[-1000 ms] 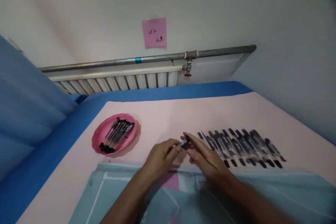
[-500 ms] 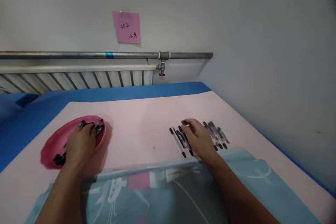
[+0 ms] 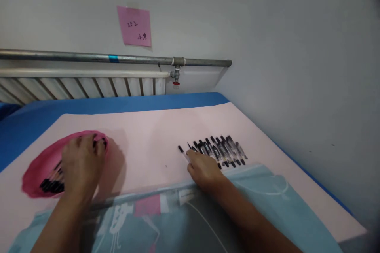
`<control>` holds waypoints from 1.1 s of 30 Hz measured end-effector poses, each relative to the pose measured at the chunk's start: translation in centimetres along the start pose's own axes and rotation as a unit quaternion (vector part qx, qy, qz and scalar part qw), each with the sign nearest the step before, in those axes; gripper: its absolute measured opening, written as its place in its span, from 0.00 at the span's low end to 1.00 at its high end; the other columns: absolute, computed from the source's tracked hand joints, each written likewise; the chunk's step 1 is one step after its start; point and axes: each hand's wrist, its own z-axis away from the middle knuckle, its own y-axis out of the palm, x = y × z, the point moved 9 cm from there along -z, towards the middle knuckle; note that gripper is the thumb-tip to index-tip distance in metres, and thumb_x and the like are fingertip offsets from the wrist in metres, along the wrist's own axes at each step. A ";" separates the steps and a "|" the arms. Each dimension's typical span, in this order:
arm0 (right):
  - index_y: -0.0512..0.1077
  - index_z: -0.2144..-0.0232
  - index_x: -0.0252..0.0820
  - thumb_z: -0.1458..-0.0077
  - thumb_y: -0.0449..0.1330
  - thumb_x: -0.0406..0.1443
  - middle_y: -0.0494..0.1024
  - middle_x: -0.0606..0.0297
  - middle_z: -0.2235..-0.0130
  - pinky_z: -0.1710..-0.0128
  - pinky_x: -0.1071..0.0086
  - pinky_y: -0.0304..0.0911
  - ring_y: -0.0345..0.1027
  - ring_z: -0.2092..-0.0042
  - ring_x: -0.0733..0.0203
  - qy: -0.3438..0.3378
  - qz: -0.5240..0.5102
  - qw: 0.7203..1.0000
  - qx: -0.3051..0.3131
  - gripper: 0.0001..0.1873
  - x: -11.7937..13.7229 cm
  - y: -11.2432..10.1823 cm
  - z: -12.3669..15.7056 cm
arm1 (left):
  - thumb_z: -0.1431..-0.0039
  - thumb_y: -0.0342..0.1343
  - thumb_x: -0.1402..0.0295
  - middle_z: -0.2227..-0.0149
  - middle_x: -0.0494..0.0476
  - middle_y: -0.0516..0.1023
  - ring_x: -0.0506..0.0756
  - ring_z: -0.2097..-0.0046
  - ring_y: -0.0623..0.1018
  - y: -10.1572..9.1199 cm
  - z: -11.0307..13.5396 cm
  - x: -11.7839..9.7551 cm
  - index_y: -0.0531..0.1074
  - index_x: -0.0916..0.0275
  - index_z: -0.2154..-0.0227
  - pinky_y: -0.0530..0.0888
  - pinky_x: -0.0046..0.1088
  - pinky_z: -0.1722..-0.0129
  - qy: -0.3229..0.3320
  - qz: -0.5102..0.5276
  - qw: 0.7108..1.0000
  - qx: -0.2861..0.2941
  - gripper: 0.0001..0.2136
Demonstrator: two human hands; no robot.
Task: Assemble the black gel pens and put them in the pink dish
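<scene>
My left hand (image 3: 84,162) is inside a pink, soft-sided oval bowl (image 3: 32,174), among black-capped pens (image 3: 52,185). Motion smears its fingers, so whether they hold a pen is unclear. On the pink sheet (image 3: 142,146) lies a slanting row of several clear-barrelled pens with black caps (image 3: 221,148). My right hand (image 3: 203,166) is at the left end of that row, its fingers closed together around the leftmost pen (image 3: 181,149). That pen's lower part is hidden behind the fingers, and the hand covers parts of the neighbouring pens.
Light-blue printed fabric (image 3: 175,225) spreads along the near side, under my forearms. Blue bedding (image 3: 148,102) borders the pink sheet. Behind stand a white radiator (image 3: 133,87) and a metal pipe (image 3: 142,59). A pink note (image 3: 135,27) is stuck to the wall, and another wall rises at the right.
My right hand has moved from the middle of the row to its left end, uncovering pens behind it. My left hand shifts within the bowl. The view has turned slightly right.
</scene>
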 end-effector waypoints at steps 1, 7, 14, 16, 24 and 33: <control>0.66 0.60 0.38 0.50 0.50 0.30 0.75 0.58 0.65 0.70 0.70 0.51 0.68 0.66 0.58 -0.005 -0.035 0.999 -0.011 0.14 0.4 -0.1 0.0 | 0.47 0.46 0.62 0.63 0.64 0.72 0.67 0.54 0.68 0.4 0.8 -1.1 0.70 0.65 0.66 0.65 0.41 0.60 -0.009 -0.009 1.000 -0.004 0.13; 0.64 0.57 0.42 0.49 0.52 0.33 0.74 0.69 0.70 0.72 0.75 0.54 0.66 0.70 0.67 -0.123 -0.302 0.945 -0.036 0.15 5.5 -0.3 1.7 | 0.50 0.51 0.56 0.69 0.58 0.76 0.57 0.68 0.76 11.9 9.6 -5.4 0.69 0.63 0.62 0.73 0.34 0.70 -0.256 0.417 0.800 0.347 0.17; 0.68 0.66 0.38 0.43 0.48 0.33 0.72 0.59 0.64 0.62 0.70 0.55 0.63 0.61 0.61 -0.108 -0.181 0.969 -0.132 0.09 2.3 -2.6 -0.2 | 0.54 0.56 0.56 0.81 0.46 0.67 0.47 0.81 0.67 11.7 9.7 -5.5 0.68 0.63 0.67 0.66 0.21 0.82 -0.306 0.507 0.756 0.280 0.16; 0.69 0.69 0.35 0.45 0.48 0.32 0.71 0.54 0.64 0.59 0.65 0.53 0.62 0.60 0.57 -0.062 -0.057 0.988 -0.130 0.10 0.3 -3.0 -1.8 | 0.53 0.55 0.56 0.83 0.42 0.62 0.43 0.85 0.58 11.5 9.8 -5.5 0.68 0.63 0.65 0.57 0.17 0.88 -0.313 0.500 0.751 0.296 0.16; 0.70 0.70 0.33 0.48 0.49 0.31 0.70 0.48 0.62 0.60 0.59 0.52 0.61 0.58 0.48 -0.048 0.092 0.994 -0.038 0.10 1.1 -1.7 -3.8 | 0.49 0.49 0.53 0.83 0.42 0.59 0.44 0.86 0.56 12.2 10.3 -6.4 0.68 0.63 0.62 0.54 0.19 0.88 -0.235 0.427 0.791 0.371 0.19; 0.66 0.66 0.36 0.50 0.47 0.27 0.73 0.56 0.66 0.67 0.67 0.56 0.66 0.65 0.57 -0.103 -0.021 0.994 -0.012 0.11 3.5 -0.6 -2.6 | 0.47 0.46 0.53 0.84 0.43 0.57 0.46 0.83 0.55 10.9 9.7 -7.0 0.68 0.61 0.61 0.52 0.19 0.84 -0.198 0.399 0.822 0.355 0.19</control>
